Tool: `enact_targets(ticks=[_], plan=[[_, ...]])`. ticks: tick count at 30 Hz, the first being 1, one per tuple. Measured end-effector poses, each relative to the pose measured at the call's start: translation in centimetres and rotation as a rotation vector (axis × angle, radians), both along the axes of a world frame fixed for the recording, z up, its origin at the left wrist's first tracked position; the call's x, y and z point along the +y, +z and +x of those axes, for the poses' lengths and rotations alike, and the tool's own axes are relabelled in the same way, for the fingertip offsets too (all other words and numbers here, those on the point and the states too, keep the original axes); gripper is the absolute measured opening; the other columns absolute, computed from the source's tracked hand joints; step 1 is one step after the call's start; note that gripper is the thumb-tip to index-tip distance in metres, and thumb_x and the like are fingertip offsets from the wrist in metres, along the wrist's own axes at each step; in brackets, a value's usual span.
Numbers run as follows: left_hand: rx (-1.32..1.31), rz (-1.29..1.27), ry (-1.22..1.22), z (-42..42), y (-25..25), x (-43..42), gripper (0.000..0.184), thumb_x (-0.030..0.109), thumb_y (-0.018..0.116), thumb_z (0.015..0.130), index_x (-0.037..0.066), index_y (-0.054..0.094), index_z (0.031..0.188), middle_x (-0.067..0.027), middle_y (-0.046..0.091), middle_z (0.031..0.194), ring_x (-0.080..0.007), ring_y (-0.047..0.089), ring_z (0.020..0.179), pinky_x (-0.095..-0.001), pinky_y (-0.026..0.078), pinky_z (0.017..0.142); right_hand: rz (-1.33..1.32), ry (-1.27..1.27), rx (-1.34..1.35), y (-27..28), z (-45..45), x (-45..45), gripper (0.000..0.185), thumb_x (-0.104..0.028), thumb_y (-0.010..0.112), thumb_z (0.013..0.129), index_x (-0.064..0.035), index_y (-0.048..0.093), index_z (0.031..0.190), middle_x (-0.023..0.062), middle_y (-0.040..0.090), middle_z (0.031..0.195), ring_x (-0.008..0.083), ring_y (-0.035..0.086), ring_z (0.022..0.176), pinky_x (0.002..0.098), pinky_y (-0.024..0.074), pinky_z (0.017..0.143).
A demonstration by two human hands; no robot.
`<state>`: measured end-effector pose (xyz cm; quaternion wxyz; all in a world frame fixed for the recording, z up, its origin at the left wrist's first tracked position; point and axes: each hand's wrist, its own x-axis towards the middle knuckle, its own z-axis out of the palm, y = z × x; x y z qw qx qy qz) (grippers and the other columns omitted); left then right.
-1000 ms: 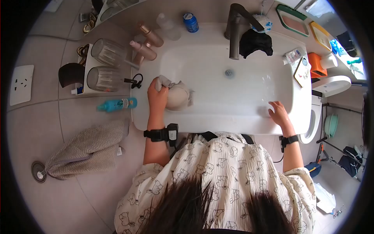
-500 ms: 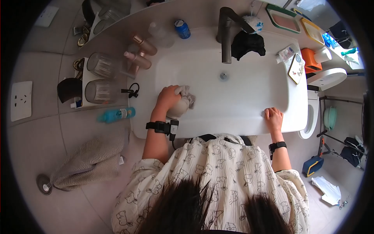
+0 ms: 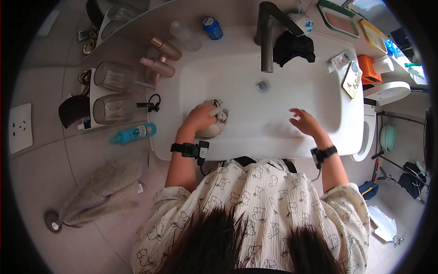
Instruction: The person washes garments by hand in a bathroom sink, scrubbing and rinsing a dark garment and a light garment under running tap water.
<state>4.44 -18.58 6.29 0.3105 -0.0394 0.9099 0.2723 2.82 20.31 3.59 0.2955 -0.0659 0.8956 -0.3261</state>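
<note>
My left hand (image 3: 200, 117) is closed on a bunched beige cloth garment (image 3: 214, 129) at the left side of the white sink basin (image 3: 255, 132). Part of the garment is hidden under the palm; its exact kind does not show. Over the right half of the basin hovers my right hand (image 3: 306, 122), fingers apart and nothing in them. Between and beyond the hands lies the drain (image 3: 262, 86). The dark faucet (image 3: 266, 45) rises at the back, and a crumpled black cloth (image 3: 293, 48) rests on the ledge beside it.
Pink pump bottles (image 3: 157, 67) and a blue jar (image 3: 212, 28) line the back left. A turquoise bottle (image 3: 134, 133) and glass cups (image 3: 114, 108) are at the left wall. A clear tube (image 3: 339, 61) and a phone-shaped item (image 3: 352, 80) lie on the right rim. A towel (image 3: 105, 192) hangs lower left.
My right hand has left the front right rim and moved left and inward over the basin, its fingers opening. The left hand stays on the beige garment, shifting slightly.
</note>
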Motion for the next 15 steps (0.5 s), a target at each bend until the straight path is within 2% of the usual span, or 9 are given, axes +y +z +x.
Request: enact_targets(ticks=[2, 3, 5, 9, 12, 15], plan=[[0.004, 0.062, -0.013, -0.3, 1.3, 0.6, 0.043, 0.016, 0.057, 0.066, 0.003, 0.058, 0.108, -0.0217, 0.061, 0.096, -0.0348, 0.058, 0.09, -0.0376, 0.045, 0.079, 0.026, 0.135, 0.088, -1.6, -2.3, -2.9, 0.037, -0.023, 0.059, 0.079, -0.0091, 0.053, 0.112, 0.0165, 0.058, 0.097, 0.0325, 0.055, 0.094, 0.039, 0.0449, 0.081], [0.004, 0.058, -0.015, -0.5, 1.6, 0.6, 0.043, 0.016, 0.057, 0.066, 0.003, 0.058, 0.108, -0.0217, 0.061, 0.096, -0.0348, 0.058, 0.09, -0.0376, 0.045, 0.079, 0.066, 0.183, 0.123, -2.6, -3.5, -4.5, 0.036, -0.022, 0.059, 0.079, -0.009, 0.053, 0.112, 0.0161, 0.057, 0.099, 0.0325, 0.056, 0.094, 0.0389, 0.0451, 0.081], [-0.062, 0.048, -0.044, -0.9, 1.9, 0.8, 0.043, 0.017, 0.057, 0.067, 0.003, 0.058, 0.108, -0.0213, 0.061, 0.096, -0.035, 0.057, 0.091, -0.0375, 0.044, 0.08, 0.016, 0.087, 0.143, -4.2, -5.8, -7.4, 0.033, -0.019, 0.058, 0.079, -0.0091, 0.055, 0.109, 0.0164, 0.056, 0.098, 0.0329, 0.055, 0.093, 0.0399, 0.0453, 0.081], [-0.007, 0.047, -0.022, -0.3, 1.9, 0.8, 0.043, 0.018, 0.057, 0.067, 0.004, 0.058, 0.107, -0.0208, 0.06, 0.096, -0.0352, 0.056, 0.092, -0.0376, 0.044, 0.081, 0.062, -0.057, 0.137, -7.0, -8.5, -10.4, 0.029, -0.018, 0.057, 0.078, -0.0104, 0.057, 0.106, 0.0158, 0.055, 0.098, 0.0322, 0.055, 0.093, 0.04, 0.0456, 0.08], [0.041, -0.021, -0.079, -0.6, 1.8, 0.7, 0.045, 0.019, 0.057, 0.067, 0.004, 0.057, 0.11, -0.0195, 0.058, 0.104, -0.0346, 0.053, 0.098, -0.0373, 0.043, 0.085, 0.185, -0.026, 0.189, -5.9, -9.1, -11.6, 0.026, -0.02, 0.057, 0.077, -0.0117, 0.059, 0.102, 0.014, 0.055, 0.098, 0.0311, 0.055, 0.093, 0.0396, 0.0461, 0.08], [-0.128, 0.023, -0.048, -0.9, 2.0, 0.4, 0.047, 0.02, 0.057, 0.068, 0.004, 0.055, 0.113, -0.0179, 0.055, 0.11, -0.0339, 0.05, 0.104, -0.0371, 0.04, 0.089, 0.291, -0.017, 0.104, -5.7, -9.7, -12.6, 0.024, -0.023, 0.057, 0.077, -0.0137, 0.061, 0.099, 0.0113, 0.055, 0.101, 0.0285, 0.056, 0.094, 0.0395, 0.0467, 0.078]])
